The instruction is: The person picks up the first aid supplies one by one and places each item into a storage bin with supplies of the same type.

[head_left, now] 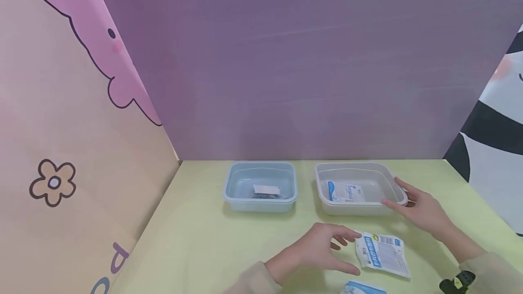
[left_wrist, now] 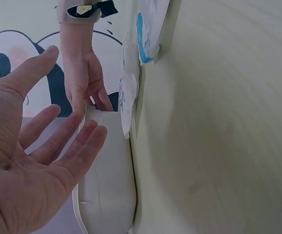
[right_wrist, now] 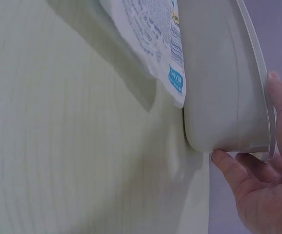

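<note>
My right hand (head_left: pixel 426 210) grips the right front corner of an off-white plastic container (head_left: pixel 341 210), its thumb and fingers at the rim. In the right wrist view, fingers (right_wrist: pixel 233 170) are against the container's outer wall (right_wrist: pixel 214 78). A white-and-blue packet printed "Surgical" (head_left: pixel 353 193) lies inside the container. Over the table, my left hand (head_left: pixel 323 246) has its fingers spread and holds nothing. Just right of its fingertips lies a white packet with blue lettering (head_left: pixel 384 253). A second blue-and-white packet (head_left: pixel 361 288) is partly cut off by the lower frame edge.
A light blue plastic container (head_left: pixel 261 205) stands to the left of the off-white one, with a white-labelled dark item (head_left: pixel 267 190) inside. Behind both rises a purple panel (head_left: pixel 286 67). Printed side panels flank the pale yellow table (head_left: pixel 192 239).
</note>
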Action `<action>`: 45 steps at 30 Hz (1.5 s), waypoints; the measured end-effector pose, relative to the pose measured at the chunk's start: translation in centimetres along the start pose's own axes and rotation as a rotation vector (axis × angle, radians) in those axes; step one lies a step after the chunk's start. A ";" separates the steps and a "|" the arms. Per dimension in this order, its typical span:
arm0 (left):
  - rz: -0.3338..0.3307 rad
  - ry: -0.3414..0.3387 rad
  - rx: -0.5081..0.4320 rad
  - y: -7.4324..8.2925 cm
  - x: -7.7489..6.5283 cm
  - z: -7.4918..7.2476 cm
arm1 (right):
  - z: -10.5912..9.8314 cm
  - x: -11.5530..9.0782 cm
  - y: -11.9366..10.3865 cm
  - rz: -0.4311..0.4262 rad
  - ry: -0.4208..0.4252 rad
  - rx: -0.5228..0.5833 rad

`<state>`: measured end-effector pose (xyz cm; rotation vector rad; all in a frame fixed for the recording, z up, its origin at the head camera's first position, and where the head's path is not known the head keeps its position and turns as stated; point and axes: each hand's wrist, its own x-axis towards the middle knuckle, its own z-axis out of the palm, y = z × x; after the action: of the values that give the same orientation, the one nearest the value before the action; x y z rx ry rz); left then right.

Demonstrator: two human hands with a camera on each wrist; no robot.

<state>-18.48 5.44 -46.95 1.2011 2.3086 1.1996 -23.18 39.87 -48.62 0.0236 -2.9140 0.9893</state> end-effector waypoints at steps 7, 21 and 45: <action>0.040 -0.038 0.137 0.4 0.1 0.7 | -0.4 -0.5 0.7 0.005 0.004 -0.005; 0.112 -0.103 0.236 0.5 -0.6 2.0 | -0.1 -0.1 0.0 -0.018 0.011 -0.001; -0.137 -0.309 0.139 1.5 -1.0 3.5 | -0.2 -0.2 -0.5 -0.038 0.011 0.003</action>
<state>-15.07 7.03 -48.07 1.1579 2.2260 0.7579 -22.96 39.58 -48.15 0.0730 -2.8904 0.9851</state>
